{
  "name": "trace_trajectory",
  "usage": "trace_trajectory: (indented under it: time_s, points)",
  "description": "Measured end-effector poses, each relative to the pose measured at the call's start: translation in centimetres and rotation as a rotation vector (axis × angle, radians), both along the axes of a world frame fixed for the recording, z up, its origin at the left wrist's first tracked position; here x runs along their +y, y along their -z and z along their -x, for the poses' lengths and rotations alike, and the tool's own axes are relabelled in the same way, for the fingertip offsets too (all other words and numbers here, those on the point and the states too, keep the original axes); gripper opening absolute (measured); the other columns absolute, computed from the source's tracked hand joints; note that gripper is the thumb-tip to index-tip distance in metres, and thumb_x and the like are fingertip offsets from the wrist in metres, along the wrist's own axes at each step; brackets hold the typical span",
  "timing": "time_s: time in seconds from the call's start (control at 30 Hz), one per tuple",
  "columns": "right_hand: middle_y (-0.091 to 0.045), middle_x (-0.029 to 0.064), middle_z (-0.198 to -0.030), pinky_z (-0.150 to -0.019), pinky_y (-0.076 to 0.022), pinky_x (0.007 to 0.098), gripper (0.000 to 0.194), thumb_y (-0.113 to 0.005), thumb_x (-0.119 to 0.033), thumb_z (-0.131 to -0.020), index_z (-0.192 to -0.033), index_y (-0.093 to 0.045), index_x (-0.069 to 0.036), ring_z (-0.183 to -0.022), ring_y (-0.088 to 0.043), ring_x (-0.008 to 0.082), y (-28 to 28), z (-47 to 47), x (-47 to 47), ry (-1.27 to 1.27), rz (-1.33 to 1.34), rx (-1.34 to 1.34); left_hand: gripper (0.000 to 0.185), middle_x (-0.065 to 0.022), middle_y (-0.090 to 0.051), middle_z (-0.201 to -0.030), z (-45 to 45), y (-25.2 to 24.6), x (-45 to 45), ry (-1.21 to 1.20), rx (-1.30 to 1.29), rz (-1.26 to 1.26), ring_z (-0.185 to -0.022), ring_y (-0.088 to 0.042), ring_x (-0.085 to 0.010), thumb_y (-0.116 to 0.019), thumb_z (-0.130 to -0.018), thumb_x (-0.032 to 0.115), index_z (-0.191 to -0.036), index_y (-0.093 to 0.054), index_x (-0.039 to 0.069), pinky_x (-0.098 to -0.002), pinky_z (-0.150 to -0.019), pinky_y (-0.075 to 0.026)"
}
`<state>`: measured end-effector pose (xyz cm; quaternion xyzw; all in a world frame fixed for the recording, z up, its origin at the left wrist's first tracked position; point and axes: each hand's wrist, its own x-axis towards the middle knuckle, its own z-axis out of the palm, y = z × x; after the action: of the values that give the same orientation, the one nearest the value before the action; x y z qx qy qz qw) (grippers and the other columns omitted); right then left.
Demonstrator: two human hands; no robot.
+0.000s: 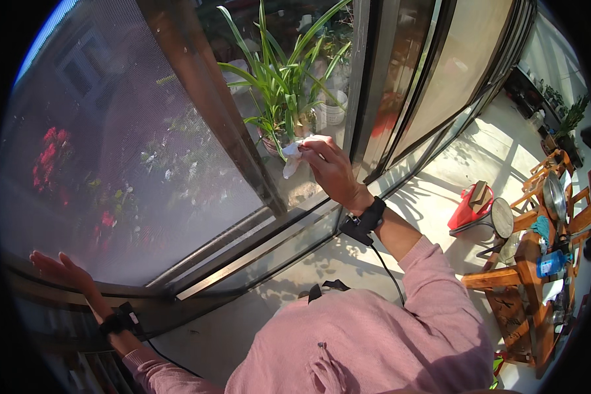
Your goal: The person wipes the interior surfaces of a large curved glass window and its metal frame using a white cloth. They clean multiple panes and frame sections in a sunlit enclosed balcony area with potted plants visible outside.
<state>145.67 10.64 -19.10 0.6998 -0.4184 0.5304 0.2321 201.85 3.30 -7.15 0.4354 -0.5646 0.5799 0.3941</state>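
Note:
My right hand grips a crumpled white tissue or cloth in front of a glass pane with a metal frame. Behind that pane stands a potted plant with long strap-like green leaves. I cannot tell whether the white piece touches the glass. At the far left my left hand is raised with its fingers apart, holding nothing, by the lower part of a mesh window screen. Each wrist wears a black strap with a cable.
The metal sill track runs below the panes. Further window panels continue right. On the floor are a red bag and a round stool. A wooden table at right carries a blue bottle and a teal cloth.

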Motion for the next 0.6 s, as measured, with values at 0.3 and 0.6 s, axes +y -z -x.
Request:
trace_trajectory:
  time_s: [0.3, 0.6]
  points:
    - [-0.06, 0.013, -0.093, -0.075, -0.0462, 0.0344, 0.015, -0.061, 0.007, -0.079, -0.092, -0.062, -0.001, -0.087, -0.058, 0.0284, -15.8, 5.8, -4.2, 0.072, 0.428, -0.124, 0.068, -0.0129, -0.017, -0.156, -0.4, 0.5, 0.0, 0.044, 0.074, -0.059, -0.144, -0.016, -0.0282, -0.021, -0.1, 0.052, -0.15, -0.015, 0.005, -0.046, -0.114, -0.014]
    - [-0.059, 0.0034, -0.101, -0.082, -0.0501, 0.0375, 0.026, -0.068, 0.005, -0.069, -0.091, -0.065, -0.009, -0.1, -0.057, 0.0257, 7.5, -3.3, -1.0, -0.073, -0.134, -0.009, 0.07, -0.016, -0.012, -0.157, -0.8, 1.4, -0.3, 0.039, 0.115, -0.113, -0.145, -0.012, -0.0305, -0.019, -0.1, 0.053, -0.15, -0.01, 0.005, -0.0459, -0.115, -0.009]
